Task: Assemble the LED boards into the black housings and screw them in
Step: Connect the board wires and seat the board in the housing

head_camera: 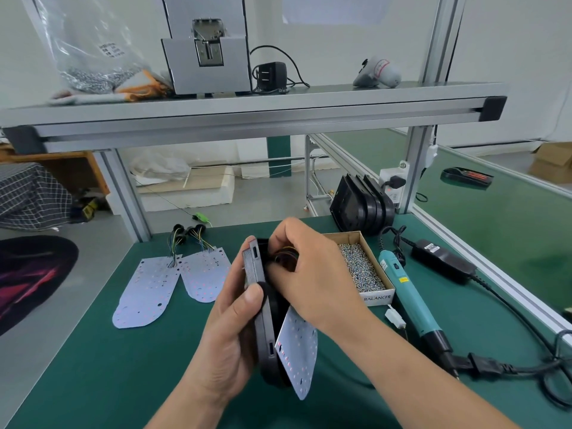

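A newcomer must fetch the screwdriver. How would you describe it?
On the green bench mat, look right of the open cardboard box of screws. The electric screwdriver lies beside it: the only teal tool, unlike the flat black power adapter further right.

On the tabletop [123, 366], the outer LED board [145, 292] lies far left, the second LED board [204, 277] just beside it on its right. Right of centre sits the screw box [376, 297]; the screwdriver [408, 301] lies just right of it, the housing stack [359, 205] behind it, the power adapter [442, 258] farther right
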The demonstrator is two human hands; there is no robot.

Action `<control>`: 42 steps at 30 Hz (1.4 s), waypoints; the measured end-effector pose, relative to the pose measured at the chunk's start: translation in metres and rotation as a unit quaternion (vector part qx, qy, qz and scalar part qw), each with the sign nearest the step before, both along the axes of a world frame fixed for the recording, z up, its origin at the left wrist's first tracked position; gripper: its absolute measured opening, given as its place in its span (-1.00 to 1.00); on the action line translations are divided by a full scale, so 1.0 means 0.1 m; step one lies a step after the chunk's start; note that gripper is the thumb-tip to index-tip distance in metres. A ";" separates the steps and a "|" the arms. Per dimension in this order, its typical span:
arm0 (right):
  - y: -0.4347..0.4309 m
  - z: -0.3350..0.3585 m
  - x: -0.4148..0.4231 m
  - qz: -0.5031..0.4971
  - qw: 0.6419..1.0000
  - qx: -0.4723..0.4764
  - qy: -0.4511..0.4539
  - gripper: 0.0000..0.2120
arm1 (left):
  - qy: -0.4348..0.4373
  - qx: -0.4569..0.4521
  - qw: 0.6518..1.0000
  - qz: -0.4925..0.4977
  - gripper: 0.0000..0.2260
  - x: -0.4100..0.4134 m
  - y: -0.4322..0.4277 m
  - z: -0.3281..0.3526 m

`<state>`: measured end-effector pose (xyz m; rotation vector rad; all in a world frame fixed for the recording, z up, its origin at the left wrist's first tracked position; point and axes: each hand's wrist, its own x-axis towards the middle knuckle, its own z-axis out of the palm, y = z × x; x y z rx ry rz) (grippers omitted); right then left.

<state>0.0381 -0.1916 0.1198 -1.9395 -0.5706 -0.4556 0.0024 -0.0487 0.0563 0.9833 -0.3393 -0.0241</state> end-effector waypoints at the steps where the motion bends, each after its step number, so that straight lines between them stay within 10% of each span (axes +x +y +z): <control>1: 0.00 0.00 0.00 -0.003 1.000 -0.006 -0.008 -0.73 | 0.000 0.005 1.000 0.000 -0.16 0.00 0.00 0.00; 42: -0.10 -0.20 0.09 0.114 0.977 0.062 0.168 -0.88 | -0.060 0.161 0.982 0.081 -0.34 0.01 0.05 -0.01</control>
